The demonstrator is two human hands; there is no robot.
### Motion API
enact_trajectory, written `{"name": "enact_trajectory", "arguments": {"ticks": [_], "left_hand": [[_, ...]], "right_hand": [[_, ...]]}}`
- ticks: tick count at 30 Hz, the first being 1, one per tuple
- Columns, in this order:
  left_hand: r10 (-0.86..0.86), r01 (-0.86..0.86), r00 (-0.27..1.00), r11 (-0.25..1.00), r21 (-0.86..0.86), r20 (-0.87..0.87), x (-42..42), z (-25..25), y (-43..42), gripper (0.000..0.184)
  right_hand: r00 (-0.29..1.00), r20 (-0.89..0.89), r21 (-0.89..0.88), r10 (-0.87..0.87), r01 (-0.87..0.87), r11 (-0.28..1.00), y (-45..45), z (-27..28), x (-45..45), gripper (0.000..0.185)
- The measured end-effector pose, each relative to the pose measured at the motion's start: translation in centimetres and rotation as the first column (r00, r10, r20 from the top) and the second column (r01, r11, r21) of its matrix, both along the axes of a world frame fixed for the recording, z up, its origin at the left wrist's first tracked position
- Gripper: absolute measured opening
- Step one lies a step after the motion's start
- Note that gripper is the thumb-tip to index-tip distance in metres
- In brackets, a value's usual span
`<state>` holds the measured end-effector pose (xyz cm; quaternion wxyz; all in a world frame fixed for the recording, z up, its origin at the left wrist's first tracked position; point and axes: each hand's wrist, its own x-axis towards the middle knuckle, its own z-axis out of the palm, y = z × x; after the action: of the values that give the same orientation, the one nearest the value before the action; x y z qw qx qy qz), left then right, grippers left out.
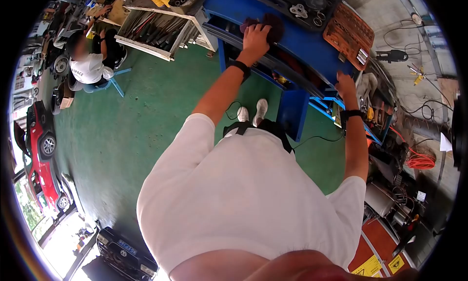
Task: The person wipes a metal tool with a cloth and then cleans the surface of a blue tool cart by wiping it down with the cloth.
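My left hand [257,39] lies over a dark maroon cloth [271,28] at the front edge of the blue workbench [304,47], its fingers bent onto the cloth. On the bench's right end, my right hand [345,84] is closed near the corner; whether anything is in it is too small to tell. Just above that hand sits an open orange-brown socket case [348,31] with shiny sockets. Below the bench top, a drawer [292,69] stands partly open with items inside. A black tray [307,8] with metal parts lies at the back of the bench.
A white shelf [151,32] of long tools stands left of the bench. Farther left, a person [90,62] sits on a blue stool [114,81]. A red car [41,159] is at the far left. An orange cable [420,160] hangs at the right.
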<state>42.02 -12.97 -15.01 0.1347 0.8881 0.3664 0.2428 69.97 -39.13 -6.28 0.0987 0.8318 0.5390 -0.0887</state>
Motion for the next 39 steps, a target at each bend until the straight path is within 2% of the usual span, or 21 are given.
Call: {"name": "enact_trajectory", "arguments": {"ticks": [3, 5, 7, 12, 17, 19, 21, 23, 25, 27, 29, 31, 32, 33, 35, 36, 39], "left_hand": [[0.020, -0.021, 1.000, 0.998, -0.055, -0.018, -1.5, -0.3, 3.4, 0.056], [0.076, -0.096, 0.986, 0.987, -0.130, -0.151, -3.3, 1.6, 4.3, 0.054], [0.100, -0.112, 0.981, 0.991, -0.067, -0.165, -4.6, 1.3, 6.2, 0.054], [0.121, -0.115, 0.977, 0.992, 0.047, -0.175, -6.1, -3.1, 13.6, 0.059], [0.171, -0.177, 0.977, 0.984, -0.034, -0.125, -8.8, -1.2, 17.1, 0.066], [0.215, -0.221, 0.973, 0.973, -0.066, -0.085, -8.4, -0.6, 17.4, 0.071], [0.269, -0.274, 0.961, 0.958, -0.089, -0.059, -6.7, -0.5, 16.2, 0.076], [0.350, -0.355, 0.935, 0.929, -0.106, -0.060, -4.9, 0.2, 13.5, 0.082], [0.459, -0.464, 0.886, 0.877, -0.125, -0.070, -2.8, 1.3, 10.5, 0.091], [0.462, -0.468, 0.884, 0.880, -0.088, -0.074, -1.1, 3.1, 7.1, 0.092], [0.465, -0.470, 0.882, 0.881, -0.061, -0.082, 0.2, 3.1, 5.8, 0.094], [0.393, -0.393, 0.919, 0.919, -0.006, -0.012, 1.2, 2.0, 4.8, 0.091], [0.390, -0.393, 0.919, 0.911, 0.121, 0.053, 1.7, 1.2, 4.4, 0.078], [0.388, -0.390, 0.921, 0.914, 0.111, 0.040, 1.5, 1.0, 4.5, 0.078], [0.288, -0.286, 0.954, 0.958, -0.036, 0.080, 1.1, 1.2, 5.6, 0.066], [0.316, -0.320, 0.938, 0.948, 0.000, 0.142, 0.6, 1.3, 6.4, 0.056], [0.436, -0.428, 0.894, 0.899, -0.094, 0.100, -2.1, 2.5, 9.7, 0.054]], "right_hand": [[0.996, -0.068, 0.074, 0.058, -0.053, 0.996, -0.8, -2.2, 2.2, 0.033], [0.993, -0.097, 0.152, 0.070, -0.054, 0.987, -0.9, -2.3, 2.1, 0.029], [0.994, -0.102, 0.137, 0.037, -0.023, 0.990, -0.8, -1.3, 1.2, 0.023], [0.990, -0.048, 0.266, 0.130, -0.113, 0.957, -1.3, -1.7, 1.1, 0.016], [0.991, -0.121, 0.372, 0.049, -0.001, 0.928, -2.2, -3.1, 1.1, 0.015], [0.982, -0.187, 0.473, 0.036, 0.058, 0.879, -2.4, -3.2, 1.1, 0.015], [0.979, -0.202, 0.470, -0.008, 0.104, 0.876, -2.9, -3.4, 0.5, 0.016], [0.974, -0.224, 0.543, -0.009, 0.133, 0.829, -2.8, -2.9, 0.3, 0.018], [0.965, -0.262, 0.518, -0.026, 0.163, 0.839, -3.0, -3.1, 0.8, 0.017], [0.953, -0.300, 0.485, -0.051, 0.198, 0.852, -2.7, -3.3, 0.9, 0.016], [0.969, -0.222, 0.452, -0.108, 0.200, 0.869, -2.4, -3.0, 0.6, 0.017], [0.958, -0.256, 0.431, -0.127, 0.231, 0.872, -1.9, -2.9, 1.0, 0.019], [0.946, -0.287, 0.415, -0.151, 0.264, 0.870, -1.8, -2.8, 1.1, 0.021], [0.943, -0.292, 0.400, -0.157, 0.270, 0.876, -1.7, -3.0, 1.2, 0.021], [0.929, -0.303, 0.359, -0.214, 0.319, 0.877, -1.5, -3.3, 1.7, 0.024], [0.921, -0.317, 0.342, -0.225, 0.332, 0.879, -1.3, -3.2, 1.7, 0.025], [0.927, -0.312, 0.366, -0.208, 0.320, 0.874, -1.2, -3.3, 2.0, 0.024]]}}
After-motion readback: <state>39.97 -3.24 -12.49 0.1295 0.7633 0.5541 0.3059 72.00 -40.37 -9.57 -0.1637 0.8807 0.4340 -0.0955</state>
